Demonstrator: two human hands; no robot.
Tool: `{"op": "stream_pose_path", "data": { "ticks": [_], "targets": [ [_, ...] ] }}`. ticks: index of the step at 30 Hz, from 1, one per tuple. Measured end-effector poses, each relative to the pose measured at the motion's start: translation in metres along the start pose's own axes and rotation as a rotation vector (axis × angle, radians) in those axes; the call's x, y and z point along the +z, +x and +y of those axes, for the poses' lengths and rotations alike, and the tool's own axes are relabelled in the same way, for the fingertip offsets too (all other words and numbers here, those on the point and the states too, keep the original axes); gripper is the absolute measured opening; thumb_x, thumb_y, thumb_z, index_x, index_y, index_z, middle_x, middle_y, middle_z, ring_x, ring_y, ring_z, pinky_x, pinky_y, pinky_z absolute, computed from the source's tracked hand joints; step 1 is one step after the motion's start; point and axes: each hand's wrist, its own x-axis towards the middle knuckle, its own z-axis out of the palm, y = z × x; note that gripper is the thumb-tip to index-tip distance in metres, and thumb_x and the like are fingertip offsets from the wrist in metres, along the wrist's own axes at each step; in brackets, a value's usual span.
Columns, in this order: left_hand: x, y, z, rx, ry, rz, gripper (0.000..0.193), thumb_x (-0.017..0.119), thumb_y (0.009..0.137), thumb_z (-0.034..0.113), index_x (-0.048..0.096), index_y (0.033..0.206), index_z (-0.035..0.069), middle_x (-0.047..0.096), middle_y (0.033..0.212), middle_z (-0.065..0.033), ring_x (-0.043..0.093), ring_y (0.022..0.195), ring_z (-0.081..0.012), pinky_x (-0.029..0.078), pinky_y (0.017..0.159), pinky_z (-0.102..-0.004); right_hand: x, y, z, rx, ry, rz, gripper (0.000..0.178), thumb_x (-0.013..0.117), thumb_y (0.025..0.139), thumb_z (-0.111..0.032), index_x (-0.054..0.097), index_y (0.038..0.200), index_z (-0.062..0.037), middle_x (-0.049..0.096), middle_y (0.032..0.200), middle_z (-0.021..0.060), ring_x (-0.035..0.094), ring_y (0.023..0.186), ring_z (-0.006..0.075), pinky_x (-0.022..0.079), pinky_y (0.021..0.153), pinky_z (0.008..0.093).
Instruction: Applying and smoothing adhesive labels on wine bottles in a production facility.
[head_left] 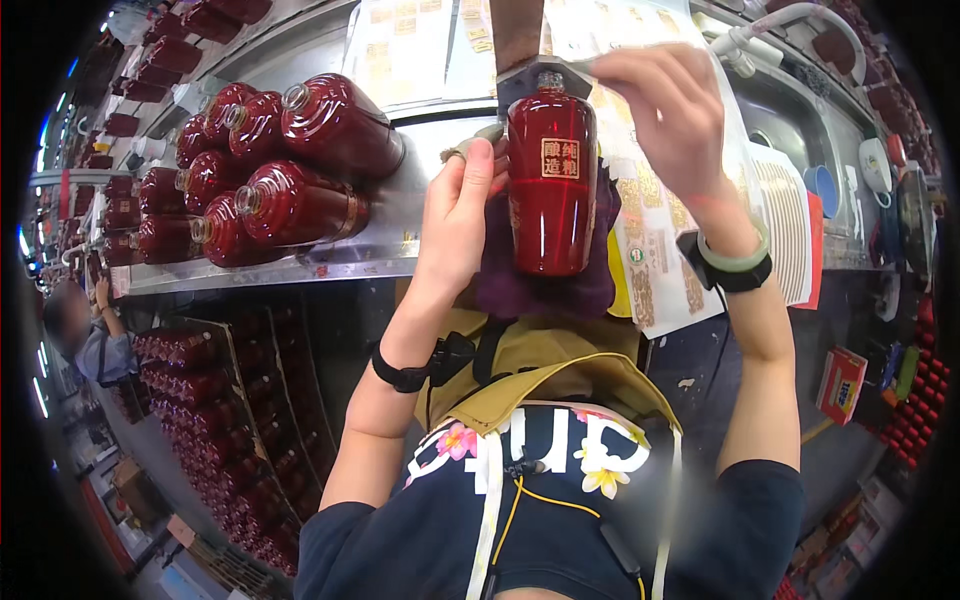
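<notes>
A red glass bottle with a clear neck and a square gold label lies in front of me, neck pointing away, on a dark purple cloth. My left hand is at the bottle's left side, thumb up, its other fingers closed in against the glass and partly hidden. A small greyish-beige piece shows by its fingertips; I cannot tell whether it is a finger cover or cloth. Smeared by motion, my right hand hovers right of the bottle neck, fingers reaching left.
Several red bottles lie on the metal table at left. Sheets of gold labels spread out at right, beside a stack of white sheets. Farther right are a sink and a blue cup. Another person stands far left.
</notes>
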Motion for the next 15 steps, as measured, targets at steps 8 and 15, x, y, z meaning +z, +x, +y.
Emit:
{"op": "stream_pose_path", "data": {
  "ticks": [8, 15],
  "targets": [
    [0.005, 0.006, -0.001, -0.036, -0.087, -0.033, 0.062, 0.044, 0.111, 0.047, 0.055, 0.139, -0.007, 0.063, 0.135, -0.0181, 0.061, 0.124, -0.0224, 0.046, 0.109, -0.0377, -0.040, -0.047, -0.087, 0.108, 0.482, -0.286, 0.018, 0.075, 0.082, -0.009, 0.074, 0.100, -0.0087, 0.072, 0.097, 0.0047, 0.063, 0.083, 0.0200, 0.053, 0.079, 0.0353],
    [0.037, 0.029, 0.009, -0.184, -0.127, -0.205, 0.046, 0.081, 0.091, 0.026, 0.065, 0.124, -0.003, 0.074, 0.109, -0.0097, 0.070, 0.094, -0.0151, 0.055, 0.085, -0.0310, -0.053, -0.018, -0.069, 0.599, 0.514, -0.010, 0.020, 0.068, 0.095, -0.013, 0.063, 0.111, -0.0020, 0.061, 0.094, 0.0146, 0.061, 0.084, 0.0266, 0.048, 0.076, 0.0336]
  ]
}}
